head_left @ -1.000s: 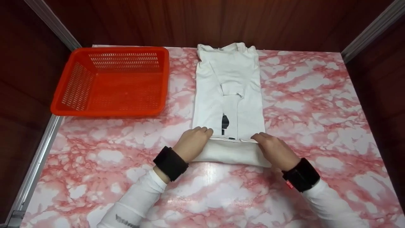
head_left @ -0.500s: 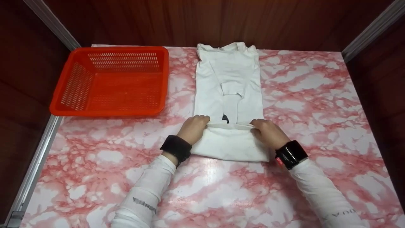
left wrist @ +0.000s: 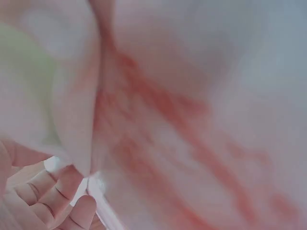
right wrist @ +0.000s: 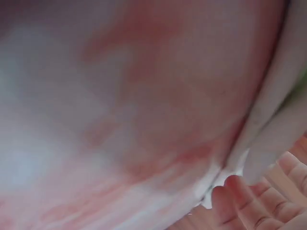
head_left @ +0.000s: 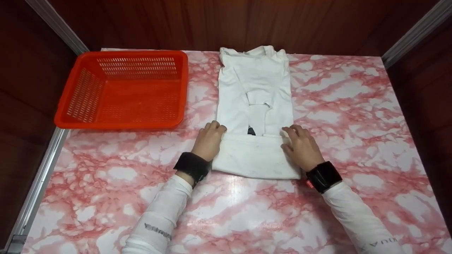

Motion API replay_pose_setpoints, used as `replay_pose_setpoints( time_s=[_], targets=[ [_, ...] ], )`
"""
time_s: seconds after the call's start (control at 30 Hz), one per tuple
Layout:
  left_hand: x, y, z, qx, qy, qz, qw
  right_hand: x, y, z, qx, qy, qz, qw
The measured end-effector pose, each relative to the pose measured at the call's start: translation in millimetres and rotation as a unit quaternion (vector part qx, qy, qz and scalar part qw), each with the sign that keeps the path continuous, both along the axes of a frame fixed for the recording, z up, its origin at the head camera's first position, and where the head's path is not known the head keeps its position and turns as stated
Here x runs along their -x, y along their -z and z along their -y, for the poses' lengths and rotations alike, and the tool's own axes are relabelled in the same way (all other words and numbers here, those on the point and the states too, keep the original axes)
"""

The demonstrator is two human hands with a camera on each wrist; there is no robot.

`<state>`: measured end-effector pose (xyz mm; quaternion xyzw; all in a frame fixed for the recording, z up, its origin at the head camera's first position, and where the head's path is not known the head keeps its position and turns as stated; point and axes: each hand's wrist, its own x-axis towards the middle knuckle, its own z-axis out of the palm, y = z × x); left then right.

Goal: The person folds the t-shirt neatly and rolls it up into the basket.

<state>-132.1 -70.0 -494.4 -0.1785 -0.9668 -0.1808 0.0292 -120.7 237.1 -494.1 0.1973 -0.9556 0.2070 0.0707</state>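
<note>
A white T-shirt point(head_left: 254, 155) lies on the table with its sides and sleeve folded in. Its near end is turned up into a flat band, and a bit of dark print point(head_left: 251, 131) shows above that band. At the band's left edge rests my left hand point(head_left: 209, 140), its fingertips by the fold's upper corner. My right hand point(head_left: 302, 146) lies at the opposite edge, thumb and forefinger apart over the cloth. Both wrist views show loosely bent fingers beside the white cloth; the left fingers point(left wrist: 48, 196) pinch nothing.
An orange-red plastic basket point(head_left: 122, 125) with slotted sides stands at the back left, nothing in it. The pink-and-white marbled table point(head_left: 353, 141) is bounded by dark wood-grain panels point(head_left: 226, 24) at the back and sides.
Both hands have carried the shirt's near edge away from the body and laid it down as a flat fold. The fingers then let go and moved apart to the sides.
</note>
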Motion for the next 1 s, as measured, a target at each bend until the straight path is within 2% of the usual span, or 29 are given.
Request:
replay_pose_setpoints(
  time_s=[0.13,0.27,0.33,0.43,0.5,0.57,0.67,0.77,0.9,1.0],
  targets=[
    [-16.5,-2.9,3.0,0.019,0.014,-0.029,0.9993,-18.0,-4.4,2.6,-0.006,-0.023,-0.007,0.9997],
    [-37.3,-6.3,4.8,0.018,0.061,-0.047,0.9969,-37.3,-5.1,4.4,-0.025,-0.053,-0.009,0.9982],
    [-47.2,-7.8,5.2,0.02,0.096,-0.038,0.9945,-46.1,-4.0,5.3,-0.039,-0.07,-0.005,0.9968],
    [-60.9,-8.9,5.7,0.036,0.143,-0.003,0.9891,-58.6,-1.3,5.9,-0.062,-0.103,0.012,0.9927],
    [-68.1,-7.4,6.4,0.047,0.16,0.015,0.9859,-65.7,0.4,5.6,-0.075,-0.121,0.021,0.9896],
    [-73.8,-4.4,7.3,0.057,0.159,0.024,0.9853,-71.2,1.9,5.1,-0.078,-0.131,0.028,0.9879],
    [-77.5,1.5,8.8,0.066,0.147,0.018,0.9868,-74.6,4.8,5.8,-0.09,-0.133,0.016,0.987],
    [-77.2,5.6,8.4,0.065,0.144,-0.002,0.9875,-73.6,8.4,8.1,-0.107,-0.135,-0.019,0.9849],
    [-73.6,6.3,3.5,0.07,0.154,-0.044,0.9846,-70.6,12.7,11.1,-0.127,-0.142,-0.076,0.9787],
    [-71.2,6.3,-1.6,0.098,0.154,-0.089,0.9791,-68.8,14.4,14.7,-0.149,-0.144,-0.107,0.9725]
  ],
)
